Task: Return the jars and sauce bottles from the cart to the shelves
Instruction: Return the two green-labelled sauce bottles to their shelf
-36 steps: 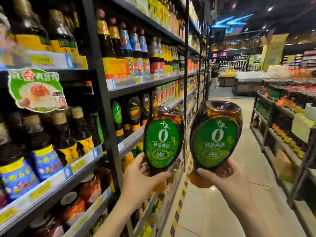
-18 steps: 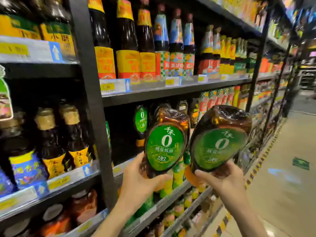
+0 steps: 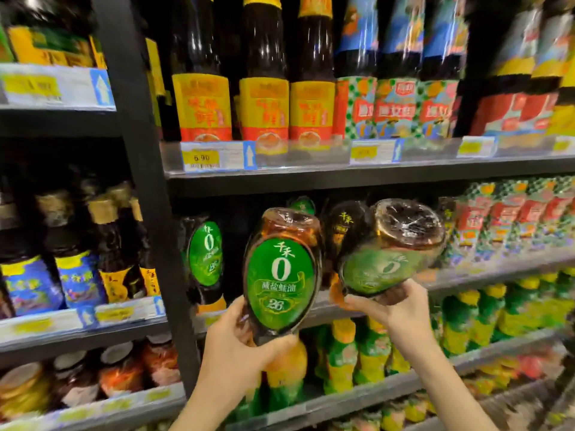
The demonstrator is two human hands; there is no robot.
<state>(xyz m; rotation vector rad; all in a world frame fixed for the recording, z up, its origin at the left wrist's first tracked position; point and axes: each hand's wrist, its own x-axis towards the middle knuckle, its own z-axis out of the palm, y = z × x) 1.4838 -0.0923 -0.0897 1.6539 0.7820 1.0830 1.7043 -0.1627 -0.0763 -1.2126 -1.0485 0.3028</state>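
Views: one, wide-angle head cam.
Position: worn on person's head.
Facing: fwd & slightly down, onto black metal store shelving [image 3: 342,181].
Nearness: close; shelving fills frame edge to edge.
Frame centre: left hand [image 3: 236,346] w/ brown green-labelled plastic sauce bottle [image 3: 280,275]; right hand [image 3: 401,312] w/ second such bottle [image 3: 389,262].

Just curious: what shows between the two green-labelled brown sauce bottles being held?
Head view: a dark gold-lettered shelf bottle shows behind the gap between the left-held green-labelled bottle and right-held green-labelled bottle.
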